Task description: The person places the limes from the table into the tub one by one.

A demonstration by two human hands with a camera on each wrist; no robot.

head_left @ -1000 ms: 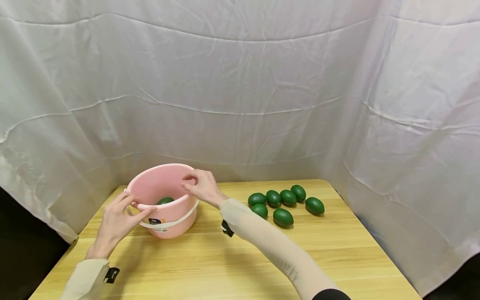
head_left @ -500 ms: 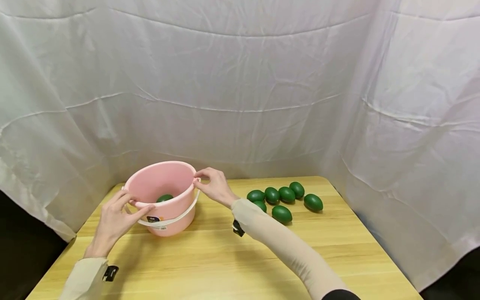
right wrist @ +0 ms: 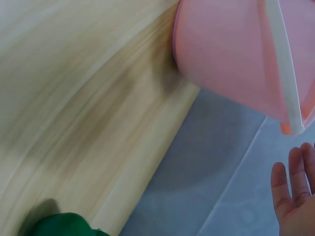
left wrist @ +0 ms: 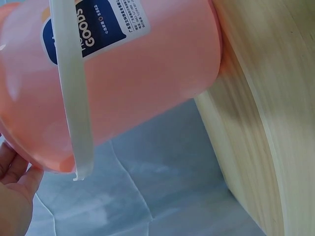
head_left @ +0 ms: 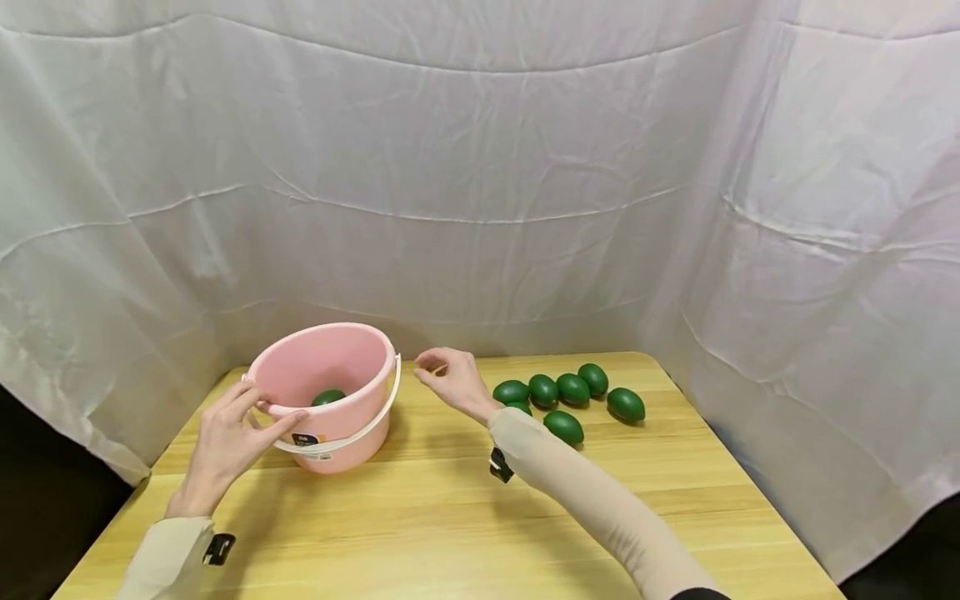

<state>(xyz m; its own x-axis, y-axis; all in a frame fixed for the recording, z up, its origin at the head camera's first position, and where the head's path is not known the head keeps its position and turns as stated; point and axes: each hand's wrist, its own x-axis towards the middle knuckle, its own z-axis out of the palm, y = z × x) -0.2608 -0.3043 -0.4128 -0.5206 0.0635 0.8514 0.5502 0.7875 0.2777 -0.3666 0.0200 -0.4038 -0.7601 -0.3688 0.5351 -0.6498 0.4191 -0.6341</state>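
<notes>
A pink bucket with a white handle stands upright at the table's left. The handle hangs down across its front. My left hand holds the near-left rim, thumb outside and fingers over the edge. Inside lies a dark green oval fruit; the front wall hides part of it. My right hand hovers right of the bucket, apart from it, fingers loosely bent with nothing between them. To its right lie several dark green oval fruits, smooth-skinned, perhaps limes or avocados. The right forearm partly covers one.
The wooden table has its back edge near a grey-white curtain, which also hangs along both sides. One fruit shows at the bottom of the right wrist view.
The right hand has moved from inside the bucket's right rim, past the rim by the handle joint, to the right and away. The left hand stays on the rim.
</notes>
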